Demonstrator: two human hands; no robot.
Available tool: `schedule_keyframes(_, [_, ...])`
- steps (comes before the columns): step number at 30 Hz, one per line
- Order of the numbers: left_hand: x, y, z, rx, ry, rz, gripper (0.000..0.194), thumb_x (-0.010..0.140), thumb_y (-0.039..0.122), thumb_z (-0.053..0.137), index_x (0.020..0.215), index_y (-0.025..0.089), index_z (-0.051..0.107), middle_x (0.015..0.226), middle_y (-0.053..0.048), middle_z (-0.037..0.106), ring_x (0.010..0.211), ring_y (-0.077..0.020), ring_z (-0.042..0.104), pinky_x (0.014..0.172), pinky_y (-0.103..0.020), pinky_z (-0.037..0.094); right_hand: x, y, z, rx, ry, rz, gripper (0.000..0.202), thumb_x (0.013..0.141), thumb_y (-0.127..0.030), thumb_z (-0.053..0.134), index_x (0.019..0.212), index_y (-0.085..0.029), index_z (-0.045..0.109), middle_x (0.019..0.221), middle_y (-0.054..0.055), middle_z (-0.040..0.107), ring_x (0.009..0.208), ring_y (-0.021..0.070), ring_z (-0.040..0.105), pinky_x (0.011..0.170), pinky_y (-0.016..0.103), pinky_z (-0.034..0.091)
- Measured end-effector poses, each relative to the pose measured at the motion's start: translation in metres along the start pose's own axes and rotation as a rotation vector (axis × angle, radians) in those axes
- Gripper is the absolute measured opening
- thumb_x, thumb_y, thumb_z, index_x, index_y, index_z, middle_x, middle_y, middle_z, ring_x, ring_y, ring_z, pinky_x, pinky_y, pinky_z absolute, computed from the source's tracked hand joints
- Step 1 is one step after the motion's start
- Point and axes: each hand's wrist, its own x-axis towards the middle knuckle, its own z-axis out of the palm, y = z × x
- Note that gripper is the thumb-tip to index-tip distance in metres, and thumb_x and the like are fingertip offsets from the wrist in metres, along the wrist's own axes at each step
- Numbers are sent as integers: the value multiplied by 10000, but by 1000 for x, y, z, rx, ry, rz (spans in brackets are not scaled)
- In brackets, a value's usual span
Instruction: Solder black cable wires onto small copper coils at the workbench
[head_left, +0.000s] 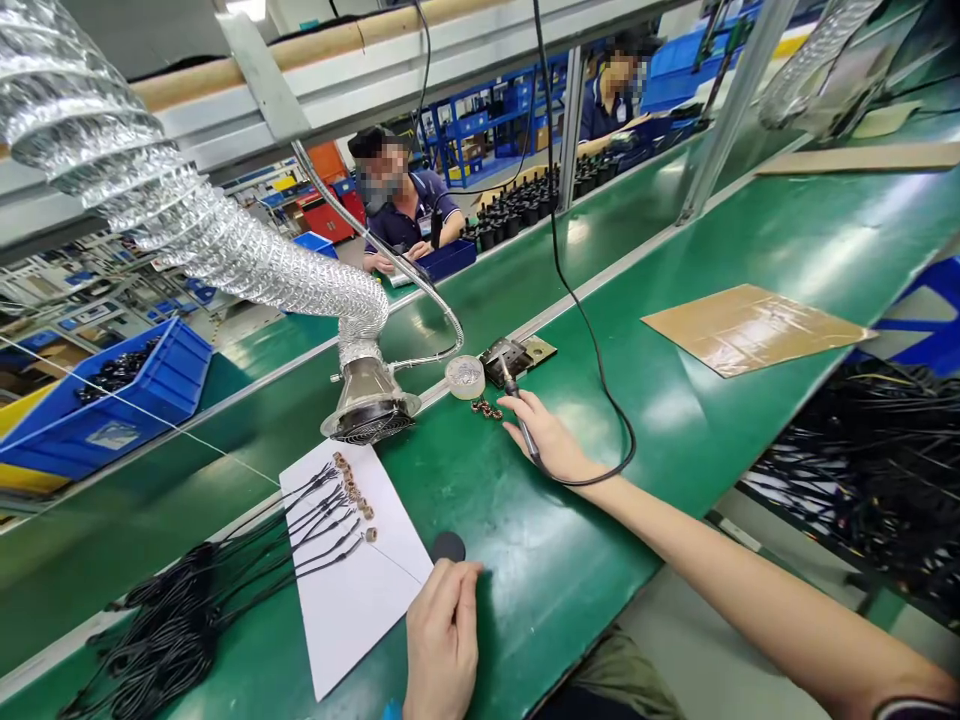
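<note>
My right hand [551, 435] is wrapped round the handle of a soldering iron [527, 432]. The iron's tip points at a dark stand [508, 362], beside a small round tub [465, 376] of silvery material. My left hand [444, 635] is closed in a pinch on a thin solder wire [397, 565] that stretches in from the far left. Just beyond its fingers lies a black disc [448, 547]. On a white board [337, 620], several black cables [322, 535] lie with their stripped ends near a row of small brass-coloured connectors [352, 487].
A fume extractor hood [371, 405] hangs over the board on a silver duct [262, 262]. The iron's cord [592, 330] loops down past my right wrist. Cable bundles [172, 630] lie at left, cardboard [750, 328] at right. Two people sit across the bench.
</note>
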Motion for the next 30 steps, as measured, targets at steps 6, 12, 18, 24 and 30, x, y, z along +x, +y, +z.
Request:
schedule_keyframes(6, [-8, -17, 7, 36, 2, 17, 198, 998, 129, 491, 1044, 188, 674, 816, -45, 653, 735, -144, 651, 674, -225, 518, 14, 15, 18, 30, -88, -27, 381, 935, -150, 495, 1309, -219, 516, 1295, 149, 527, 948, 224, 688, 823, 357, 575])
schedule_keyframes(12, [-10, -20, 7, 70, 7, 72, 210, 983, 96, 485, 1070, 178, 658, 776, -44, 626, 688, -152, 629, 627, -245, 506, 11, 16, 19, 97, -84, -24, 361, 946, -148, 452, 1299, -198, 507, 1228, 142, 507, 940, 205, 658, 833, 362, 567])
schedule_keyframes(18, [-15, -21, 6, 112, -24, 111, 248, 964, 58, 498, 1130, 183, 634, 770, -39, 614, 665, -149, 606, 618, -258, 484, 3, 10, 14, 133, -80, -58, 352, 942, -159, 478, 1289, -208, 508, 1186, 120, 494, 928, 192, 640, 851, 364, 566])
schedule_keyframes(24, [-17, -18, 3, 166, -36, 115, 225, 972, 79, 500, 1118, 185, 635, 769, -40, 619, 682, -162, 616, 628, -273, 476, -7, 10, 13, 206, -20, -98, 334, 944, -172, 519, 1271, -238, 499, 1193, 101, 487, 1074, 204, 616, 935, 363, 543])
schedule_keyframes(30, [-18, -15, 1, 189, -37, 157, 227, 959, 62, 529, 1137, 171, 619, 759, -29, 601, 676, -154, 595, 623, -280, 450, -14, 2, 12, 202, 46, -151, 313, 933, -147, 545, 1228, -245, 516, 1169, 95, 492, 1086, 203, 615, 940, 371, 548])
